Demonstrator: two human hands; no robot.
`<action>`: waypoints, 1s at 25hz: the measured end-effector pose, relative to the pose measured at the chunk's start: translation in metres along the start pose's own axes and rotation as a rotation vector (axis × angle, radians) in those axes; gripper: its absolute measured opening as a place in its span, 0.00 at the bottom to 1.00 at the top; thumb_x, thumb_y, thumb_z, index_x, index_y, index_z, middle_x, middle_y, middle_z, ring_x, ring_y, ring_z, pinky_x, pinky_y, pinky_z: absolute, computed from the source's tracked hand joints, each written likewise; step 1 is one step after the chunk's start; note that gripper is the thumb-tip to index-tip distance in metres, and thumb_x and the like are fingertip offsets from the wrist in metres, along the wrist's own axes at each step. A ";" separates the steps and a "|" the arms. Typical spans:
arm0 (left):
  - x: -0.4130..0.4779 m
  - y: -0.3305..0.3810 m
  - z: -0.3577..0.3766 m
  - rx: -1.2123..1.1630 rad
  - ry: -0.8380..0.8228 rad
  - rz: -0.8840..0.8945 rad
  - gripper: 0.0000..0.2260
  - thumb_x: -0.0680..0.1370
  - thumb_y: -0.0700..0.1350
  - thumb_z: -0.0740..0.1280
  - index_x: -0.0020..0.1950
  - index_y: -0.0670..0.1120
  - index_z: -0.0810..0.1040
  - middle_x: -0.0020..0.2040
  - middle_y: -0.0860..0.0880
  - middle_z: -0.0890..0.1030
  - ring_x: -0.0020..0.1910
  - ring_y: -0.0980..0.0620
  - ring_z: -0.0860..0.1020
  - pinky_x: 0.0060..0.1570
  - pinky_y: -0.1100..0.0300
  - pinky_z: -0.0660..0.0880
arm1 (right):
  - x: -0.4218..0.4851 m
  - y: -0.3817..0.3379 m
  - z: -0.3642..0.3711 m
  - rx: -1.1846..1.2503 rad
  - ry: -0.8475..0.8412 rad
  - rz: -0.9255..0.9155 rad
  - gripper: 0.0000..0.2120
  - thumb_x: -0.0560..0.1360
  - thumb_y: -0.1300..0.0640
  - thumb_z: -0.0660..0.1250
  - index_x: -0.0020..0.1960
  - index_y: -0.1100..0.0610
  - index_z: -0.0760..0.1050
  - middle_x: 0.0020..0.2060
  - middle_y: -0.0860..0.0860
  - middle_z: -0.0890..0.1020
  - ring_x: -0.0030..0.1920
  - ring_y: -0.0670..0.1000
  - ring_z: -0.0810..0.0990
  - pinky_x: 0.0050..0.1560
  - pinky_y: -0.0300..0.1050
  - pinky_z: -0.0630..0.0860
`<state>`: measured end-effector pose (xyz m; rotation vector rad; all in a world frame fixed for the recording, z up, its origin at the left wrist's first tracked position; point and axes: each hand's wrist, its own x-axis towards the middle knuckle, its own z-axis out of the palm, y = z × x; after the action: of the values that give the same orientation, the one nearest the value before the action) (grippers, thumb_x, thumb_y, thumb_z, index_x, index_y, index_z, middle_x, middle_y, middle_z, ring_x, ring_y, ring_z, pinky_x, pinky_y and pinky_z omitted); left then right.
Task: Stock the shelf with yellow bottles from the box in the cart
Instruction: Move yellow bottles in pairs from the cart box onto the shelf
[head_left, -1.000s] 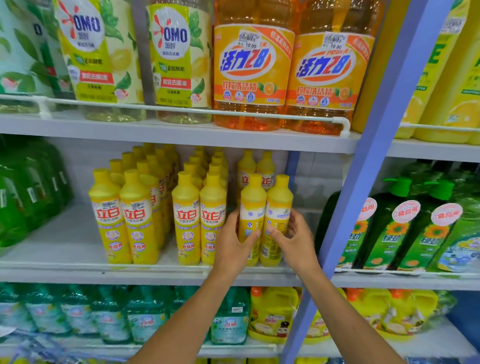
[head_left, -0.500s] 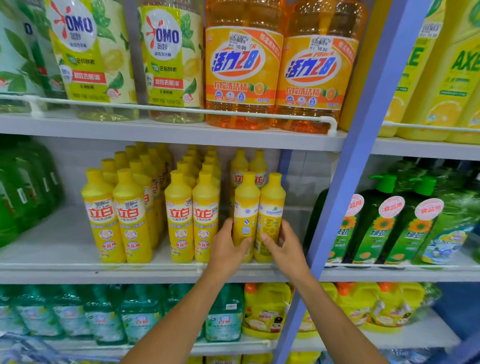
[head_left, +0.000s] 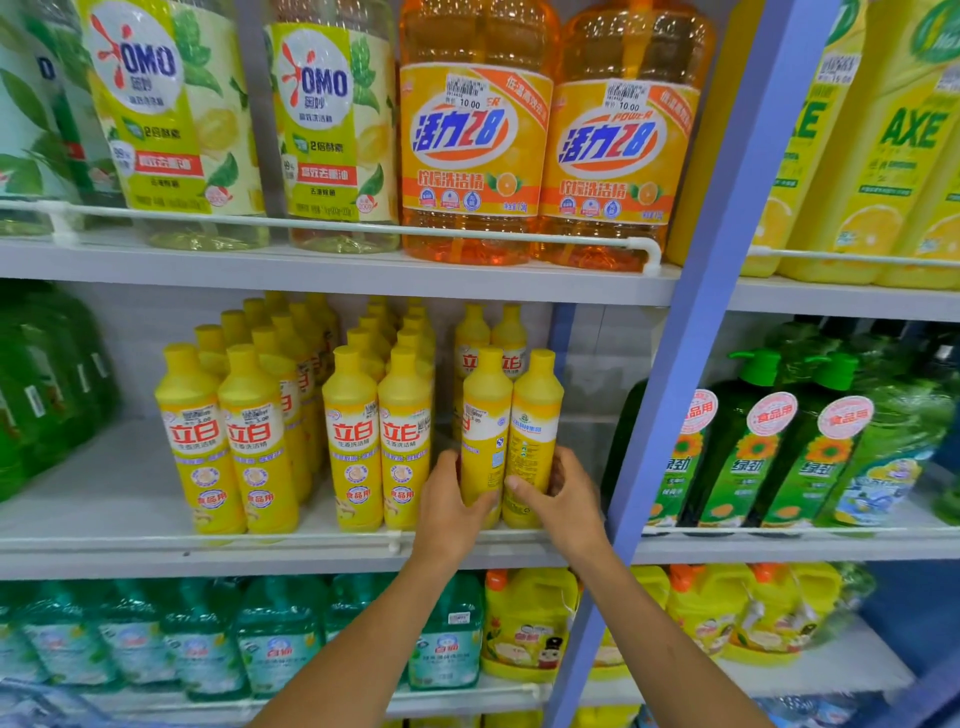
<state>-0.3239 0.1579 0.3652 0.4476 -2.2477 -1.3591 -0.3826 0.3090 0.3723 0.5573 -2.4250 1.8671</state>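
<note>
Two yellow bottles stand upright side by side at the front of the middle shelf (head_left: 130, 540). My left hand (head_left: 451, 506) grips the lower part of the left one (head_left: 485, 415). My right hand (head_left: 563, 501) grips the right one (head_left: 535, 415), thumb across its front. Both bottles show their back labels. To their left stand several rows of the same yellow bottles (head_left: 353, 436) with labels facing out, and two more stand behind the held pair. The box and the cart are out of view.
A blue upright post (head_left: 691, 364) rises just right of my right hand. Green pump bottles (head_left: 753, 447) fill the shelf beyond it. Big orange jugs (head_left: 472, 135) sit on the shelf above. Teal and yellow jugs stand on the shelf below. Bare shelf lies at the left.
My hands stay on the two bottles, and the right bottle has turned a little. The camera has moved slightly closer.
</note>
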 end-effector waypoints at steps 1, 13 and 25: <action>0.000 0.003 0.002 0.029 0.026 -0.008 0.24 0.70 0.48 0.80 0.60 0.50 0.71 0.57 0.50 0.81 0.57 0.50 0.80 0.56 0.50 0.81 | 0.001 -0.002 0.001 -0.036 0.047 0.015 0.29 0.68 0.47 0.81 0.65 0.48 0.72 0.56 0.44 0.83 0.55 0.43 0.83 0.57 0.48 0.82; 0.004 0.007 0.005 0.085 0.018 -0.004 0.26 0.70 0.50 0.80 0.62 0.47 0.73 0.59 0.48 0.80 0.58 0.49 0.79 0.58 0.50 0.79 | 0.004 0.007 0.000 -0.078 -0.020 0.020 0.27 0.71 0.47 0.78 0.64 0.47 0.69 0.59 0.44 0.80 0.60 0.47 0.80 0.59 0.46 0.80; 0.003 0.011 0.010 0.203 0.094 -0.010 0.24 0.72 0.51 0.78 0.61 0.45 0.72 0.59 0.45 0.78 0.60 0.45 0.78 0.57 0.50 0.78 | 0.008 0.000 0.004 -0.239 0.061 0.032 0.33 0.66 0.43 0.81 0.65 0.51 0.71 0.56 0.43 0.80 0.55 0.46 0.80 0.52 0.41 0.78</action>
<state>-0.3325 0.1692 0.3720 0.5802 -2.3170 -1.0956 -0.3893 0.3027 0.3733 0.4416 -2.5794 1.5468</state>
